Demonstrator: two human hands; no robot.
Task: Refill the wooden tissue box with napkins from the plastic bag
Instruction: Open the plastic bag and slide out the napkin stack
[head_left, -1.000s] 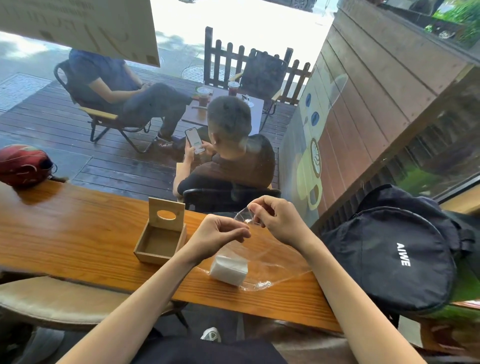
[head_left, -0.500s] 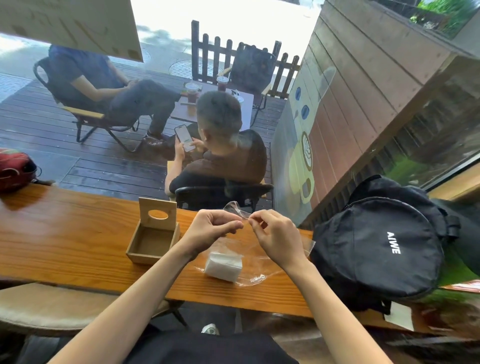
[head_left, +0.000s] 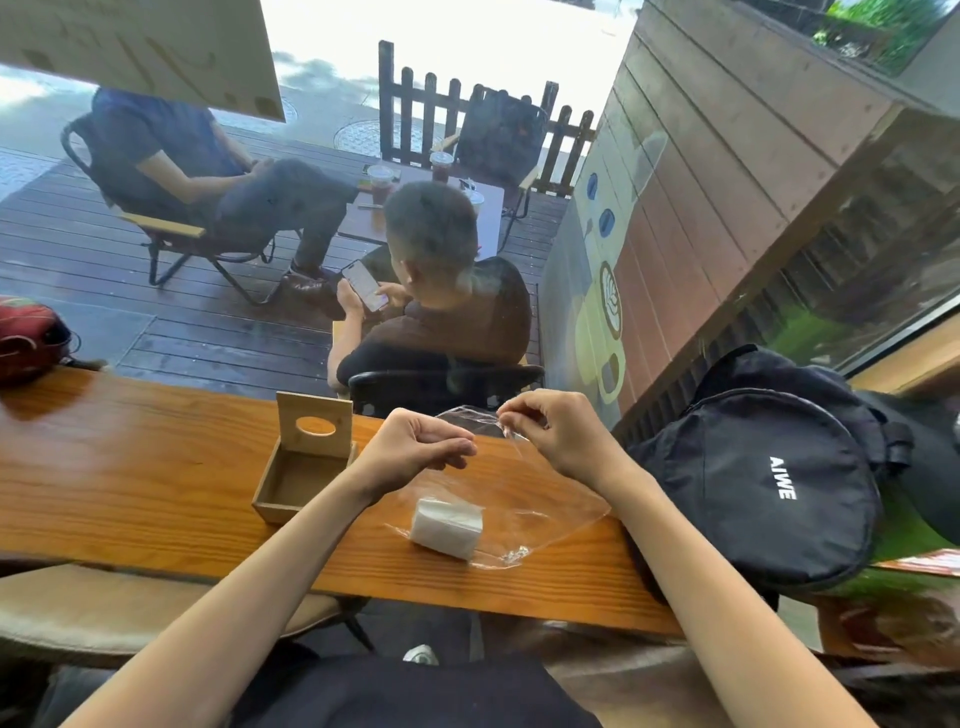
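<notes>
On the orange-brown wooden counter (head_left: 130, 483), just left of the clear plastic bag (head_left: 524, 499), the small square wooden tissue box (head_left: 304, 480) stands open and bare inside, its slotted lid with the oval hole (head_left: 315, 425) tipped upright at the far edge. Refill not begun: nothing in the box. The white folded napkin stack (head_left: 448, 526) lies inside the bag, at its near end, resting on the counter just right of the box. Step in hand looks like opening the bag mouth. Right hand (head_left: 558, 436): grip pinched narrow, thumb and forefinger closed on the bag's far edge, lifting that film off the counter. Left hand (head_left: 415, 449): fingers curled in toward the thumb, close to the same edge; whether any film sits between them cannot be told, the plastic being too clear there. Left to do, by my reckoning: part the mouth, draw out the stack, seat it in the box, drop the lid.
</notes>
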